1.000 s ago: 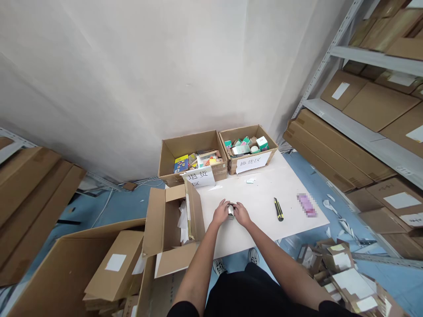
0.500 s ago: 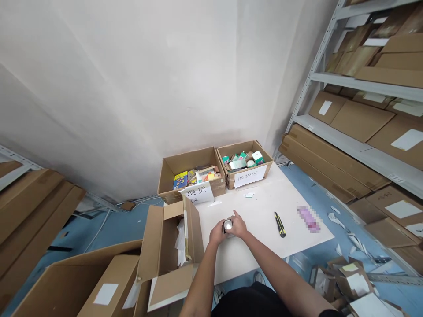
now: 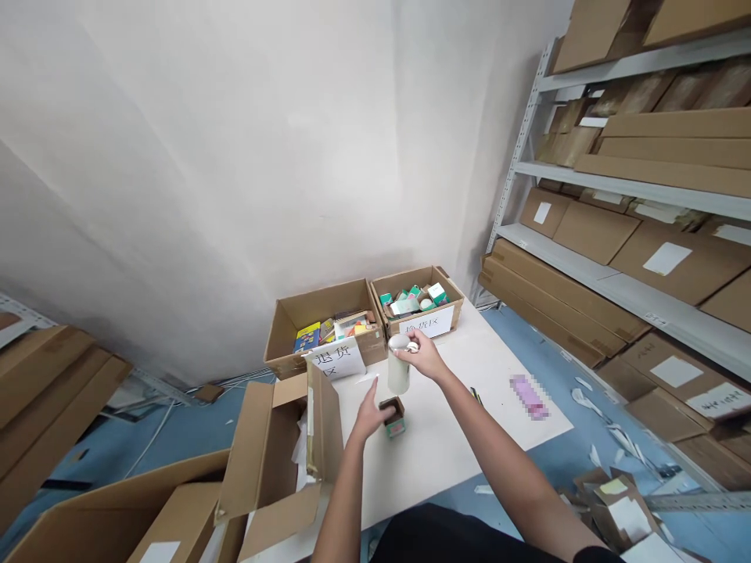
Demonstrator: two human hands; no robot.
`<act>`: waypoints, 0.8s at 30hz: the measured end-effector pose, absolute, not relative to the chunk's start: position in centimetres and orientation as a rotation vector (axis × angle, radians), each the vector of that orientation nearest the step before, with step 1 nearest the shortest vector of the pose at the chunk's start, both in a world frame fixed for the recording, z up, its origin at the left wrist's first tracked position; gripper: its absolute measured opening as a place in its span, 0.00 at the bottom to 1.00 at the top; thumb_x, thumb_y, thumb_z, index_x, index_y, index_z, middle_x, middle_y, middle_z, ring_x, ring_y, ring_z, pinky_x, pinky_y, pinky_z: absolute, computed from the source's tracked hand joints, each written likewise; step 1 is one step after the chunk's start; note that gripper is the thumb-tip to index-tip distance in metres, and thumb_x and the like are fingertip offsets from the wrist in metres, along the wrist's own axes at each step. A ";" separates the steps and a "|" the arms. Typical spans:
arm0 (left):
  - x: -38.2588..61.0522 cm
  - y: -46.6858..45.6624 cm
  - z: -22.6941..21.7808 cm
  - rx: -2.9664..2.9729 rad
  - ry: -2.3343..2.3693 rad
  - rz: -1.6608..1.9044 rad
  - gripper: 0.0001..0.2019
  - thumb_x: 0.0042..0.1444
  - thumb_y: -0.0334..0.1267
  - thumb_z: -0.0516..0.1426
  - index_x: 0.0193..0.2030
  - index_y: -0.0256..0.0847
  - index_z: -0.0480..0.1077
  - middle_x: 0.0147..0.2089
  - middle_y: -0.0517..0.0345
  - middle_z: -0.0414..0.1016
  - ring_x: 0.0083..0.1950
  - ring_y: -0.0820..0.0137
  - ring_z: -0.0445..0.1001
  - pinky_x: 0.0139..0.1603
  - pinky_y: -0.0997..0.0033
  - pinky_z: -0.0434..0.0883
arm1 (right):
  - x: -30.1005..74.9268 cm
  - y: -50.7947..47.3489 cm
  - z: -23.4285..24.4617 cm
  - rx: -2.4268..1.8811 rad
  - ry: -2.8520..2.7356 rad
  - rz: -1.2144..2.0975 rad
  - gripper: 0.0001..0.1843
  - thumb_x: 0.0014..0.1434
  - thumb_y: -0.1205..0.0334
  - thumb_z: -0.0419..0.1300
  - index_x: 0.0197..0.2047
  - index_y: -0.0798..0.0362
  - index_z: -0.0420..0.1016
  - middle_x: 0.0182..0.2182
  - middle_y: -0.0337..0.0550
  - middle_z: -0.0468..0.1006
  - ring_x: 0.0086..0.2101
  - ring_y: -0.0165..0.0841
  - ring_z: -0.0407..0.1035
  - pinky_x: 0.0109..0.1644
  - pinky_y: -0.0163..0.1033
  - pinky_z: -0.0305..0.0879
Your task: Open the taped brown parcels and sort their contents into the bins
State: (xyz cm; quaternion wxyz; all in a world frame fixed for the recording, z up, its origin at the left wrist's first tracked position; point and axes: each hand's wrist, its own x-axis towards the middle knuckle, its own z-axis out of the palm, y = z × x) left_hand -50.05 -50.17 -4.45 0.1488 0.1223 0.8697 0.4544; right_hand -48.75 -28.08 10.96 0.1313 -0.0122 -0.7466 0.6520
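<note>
Out of the open green carton (image 3: 396,428) but not set down, the pale canister (image 3: 399,379) hung above the desk (image 3: 434,450), nearer its left edge, gripped by the right hand (image 3: 428,360); left hand (image 3: 368,418) fingers splayed, carton contact unclear.

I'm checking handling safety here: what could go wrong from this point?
The pale container could slip: the right hand grips it near its top, and it appears raised above the table. The small open box might tip if the left hand, right beside it, knocks it. The cutter, partly hidden by the right forearm, could get brushed; whether its blade is out isn't visible.
</note>
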 end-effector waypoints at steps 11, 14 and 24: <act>-48.1 -43.3 11.8 0.417 2.502 1.983 0.54 0.47 0.46 0.73 0.78 0.49 0.53 0.62 0.46 0.76 0.56 0.55 0.78 0.60 0.53 0.74 | -47.3 -26.7 10.9 0.146 -2.087 2.097 0.30 0.50 0.42 0.74 0.51 0.49 0.75 0.45 0.43 0.81 0.47 0.39 0.74 0.53 0.45 0.70; -48.5 -43.6 12.2 0.389 2.222 2.163 0.62 0.48 0.46 0.73 0.81 0.48 0.40 0.57 0.48 0.79 0.55 0.58 0.79 0.59 0.53 0.75 | -46.0 -25.0 10.0 0.412 -2.092 2.373 0.44 0.48 0.48 0.77 0.66 0.43 0.69 0.55 0.46 0.78 0.58 0.42 0.71 0.61 0.49 0.67; -48.5 -41.0 11.5 0.351 2.077 2.231 0.64 0.47 0.46 0.75 0.81 0.52 0.36 0.62 0.46 0.77 0.60 0.57 0.77 0.61 0.55 0.75 | -43.2 -25.7 8.0 0.089 -2.054 2.174 0.75 0.38 0.54 0.82 0.80 0.38 0.42 0.51 0.43 0.76 0.49 0.41 0.74 0.57 0.51 0.72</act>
